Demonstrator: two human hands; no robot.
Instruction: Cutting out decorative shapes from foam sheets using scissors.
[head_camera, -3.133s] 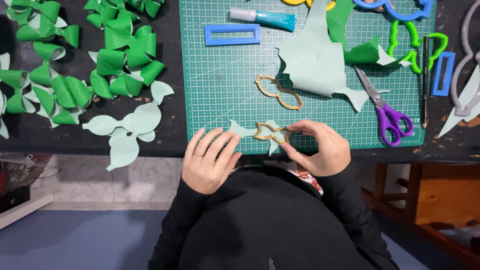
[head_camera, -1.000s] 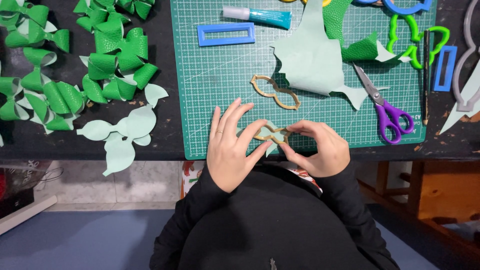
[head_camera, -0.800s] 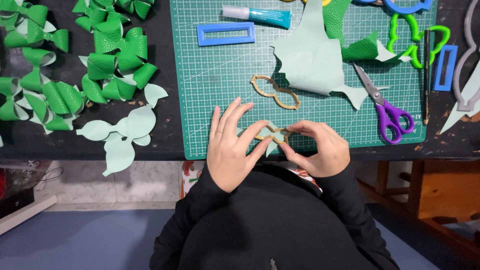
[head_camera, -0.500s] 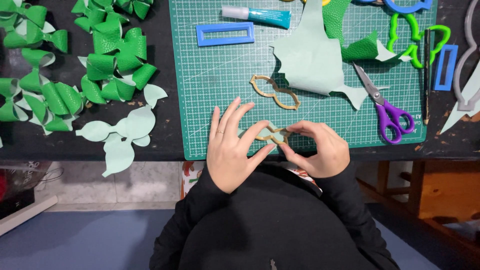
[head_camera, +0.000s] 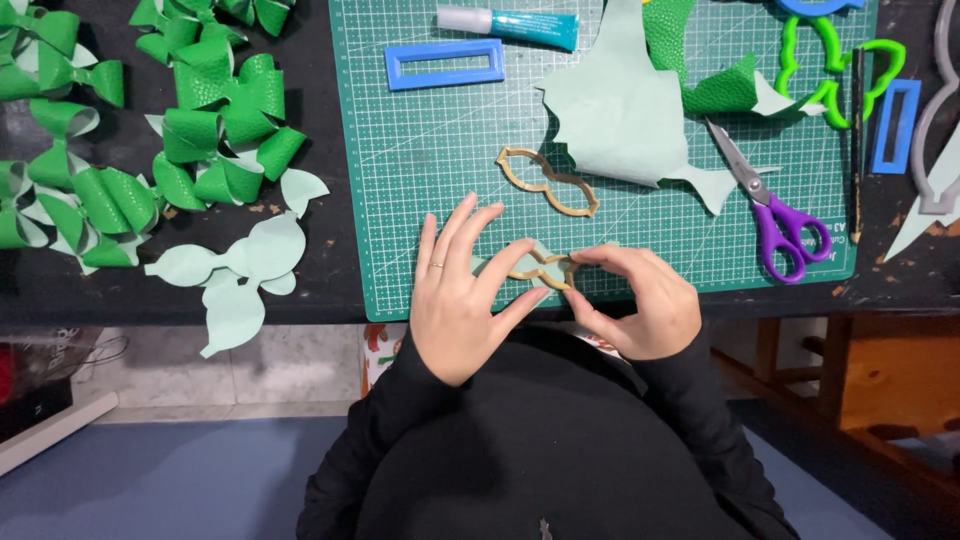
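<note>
1 head view, steeply downward, close

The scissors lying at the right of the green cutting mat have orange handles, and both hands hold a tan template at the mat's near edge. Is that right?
Not quite. The head view shows the scissors have purple handles. The rest stands: left hand and right hand hold the tan template at the green cutting mat's near edge.
</note>
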